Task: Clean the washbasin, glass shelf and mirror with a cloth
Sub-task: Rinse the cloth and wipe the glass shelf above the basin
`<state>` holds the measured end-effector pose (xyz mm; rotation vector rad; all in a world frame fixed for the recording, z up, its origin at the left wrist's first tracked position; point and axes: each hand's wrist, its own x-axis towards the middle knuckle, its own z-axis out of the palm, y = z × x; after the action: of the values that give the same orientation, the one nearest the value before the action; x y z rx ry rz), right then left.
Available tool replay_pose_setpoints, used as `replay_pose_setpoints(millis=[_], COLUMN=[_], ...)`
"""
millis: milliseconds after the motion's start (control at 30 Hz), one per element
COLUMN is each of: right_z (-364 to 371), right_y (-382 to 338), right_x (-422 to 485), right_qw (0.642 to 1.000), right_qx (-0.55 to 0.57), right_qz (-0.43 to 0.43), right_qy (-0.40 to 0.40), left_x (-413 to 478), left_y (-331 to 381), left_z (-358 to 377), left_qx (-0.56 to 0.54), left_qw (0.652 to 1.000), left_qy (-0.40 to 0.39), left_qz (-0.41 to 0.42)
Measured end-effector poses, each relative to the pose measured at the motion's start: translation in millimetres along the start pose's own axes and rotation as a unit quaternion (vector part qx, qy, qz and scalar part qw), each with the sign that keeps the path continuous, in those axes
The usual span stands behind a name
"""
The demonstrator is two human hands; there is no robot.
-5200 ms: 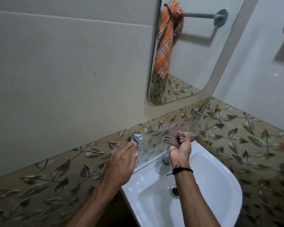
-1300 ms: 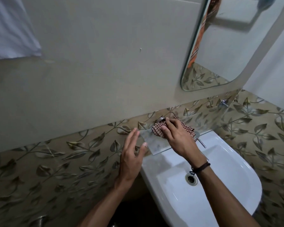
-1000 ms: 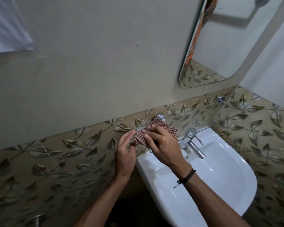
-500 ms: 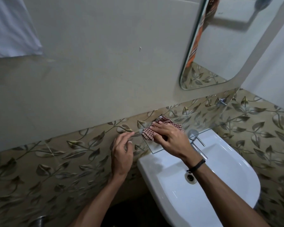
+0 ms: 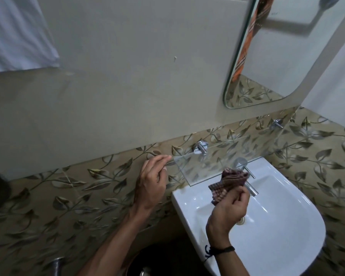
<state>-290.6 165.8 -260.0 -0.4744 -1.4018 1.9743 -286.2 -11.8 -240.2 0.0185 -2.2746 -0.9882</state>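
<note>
A white washbasin (image 5: 277, 232) hangs on the leaf-patterned wall at lower right. Above it a clear glass shelf (image 5: 217, 162) sits on chrome brackets (image 5: 201, 147). The mirror (image 5: 283, 46) hangs at upper right. My right hand (image 5: 230, 208) is raised over the basin, palm toward me, fingers curled round a crumpled red-checked cloth (image 5: 227, 181) held just below the shelf's front edge. My left hand (image 5: 150, 181) is at the shelf's left end, its fingertips at the glass corner; whether they pinch it is unclear.
A chrome tap (image 5: 247, 180) stands at the basin's back, partly behind the cloth. A white towel (image 5: 18, 32) hangs at upper left. The mirror reflects an orange plaid towel (image 5: 249, 36) on a rail. A dark bin (image 5: 163, 261) sits below the basin.
My right hand has lifted the cloth off the shelf top and drawn it back and down over the basin, turning palm up. My left hand stays at the shelf's left end.
</note>
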Motion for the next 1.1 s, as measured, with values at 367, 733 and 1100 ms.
replay_pose_setpoints(millis=[367,733,1100], right_z=[50,47,31], right_y=[-14,-25,-26], right_x=[-4,-1,12], right_qw=[0.776,0.775,0.779], right_qx=[0.365,0.319,0.318], right_qz=[0.476,0.497,0.506], right_qy=[-0.196,-0.225,-0.189], left_x=[11,15,16], left_y=[-9,-19,-20], left_z=[-14,-28,-27], left_qx=[0.082,0.090,0.100], left_qw=[0.986,0.981,0.980], left_qy=[-0.043,-0.064,-0.061], left_qz=[0.138,0.159,0.163])
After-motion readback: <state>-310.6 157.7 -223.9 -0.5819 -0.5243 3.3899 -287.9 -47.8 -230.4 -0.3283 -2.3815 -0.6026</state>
